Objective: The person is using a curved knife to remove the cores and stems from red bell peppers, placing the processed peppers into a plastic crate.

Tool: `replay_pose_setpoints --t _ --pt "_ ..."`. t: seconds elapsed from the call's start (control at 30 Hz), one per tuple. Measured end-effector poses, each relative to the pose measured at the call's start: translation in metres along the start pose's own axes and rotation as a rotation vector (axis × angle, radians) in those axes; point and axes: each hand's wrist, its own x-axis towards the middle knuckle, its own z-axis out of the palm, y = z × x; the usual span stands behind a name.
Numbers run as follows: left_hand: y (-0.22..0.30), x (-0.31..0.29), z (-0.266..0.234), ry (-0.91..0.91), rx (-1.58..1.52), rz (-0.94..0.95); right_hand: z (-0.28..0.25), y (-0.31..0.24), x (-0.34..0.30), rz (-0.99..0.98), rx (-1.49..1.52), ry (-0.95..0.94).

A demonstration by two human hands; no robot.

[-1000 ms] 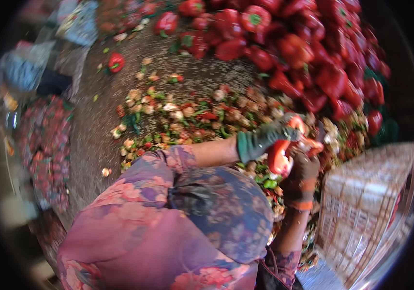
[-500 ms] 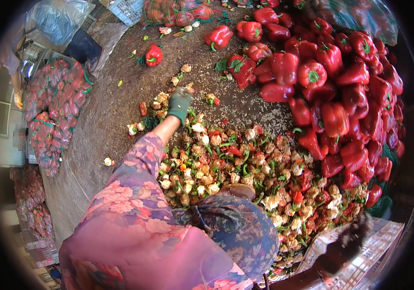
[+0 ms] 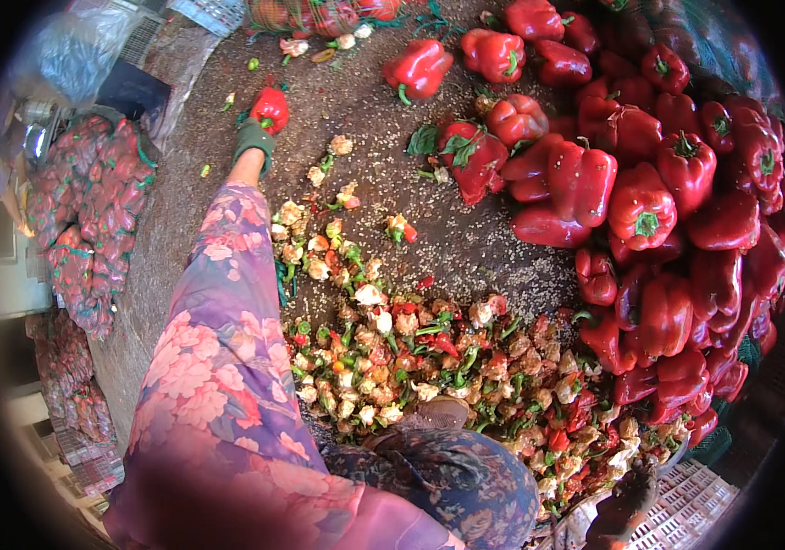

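My left hand (image 3: pixel 255 144), in a green work glove, reaches far out over the brown ground covering. Its fingers are closed round the near side of a lone red bell pepper (image 3: pixel 270 107), partly hidden by it; the green stem faces me. At the lower right my right hand (image 3: pixel 629 506) is dark and in shadow, fingers seemingly curled. A thin grey, blade-like shape (image 3: pixel 674 456) juts out beside it, too unclear to name for sure. Below my left arm's reach spreads a heap of cut-out pepper cores (image 3: pixel 411 344) with green stems and pale seeds.
A large pile of red bell peppers (image 3: pixel 663 234) rises on the right. Filled mesh sacks (image 3: pixel 94 206) stand at the left, another sack (image 3: pixel 324 14) at the far edge. A pale plastic crate (image 3: pixel 686 509) is at the lower right. My patterned knee (image 3: pixel 452 481) borders the cores.
My left hand has moved from above the cores, away from me and leftward, and taken hold of the lone pepper. My right hand has shifted lower and slightly left. The view has shifted a little.
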Motion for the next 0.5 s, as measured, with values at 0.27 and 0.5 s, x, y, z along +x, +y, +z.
replay_pose_setpoints --t 0.27,0.5 --pt "-0.022 0.004 0.023 0.030 0.214 0.000 0.104 -0.023 -0.024 0.045 -0.113 0.039" --pt "0.035 -0.096 -0.046 -0.079 0.141 0.473 0.126 0.001 -0.023 0.013 0.037 -0.161"
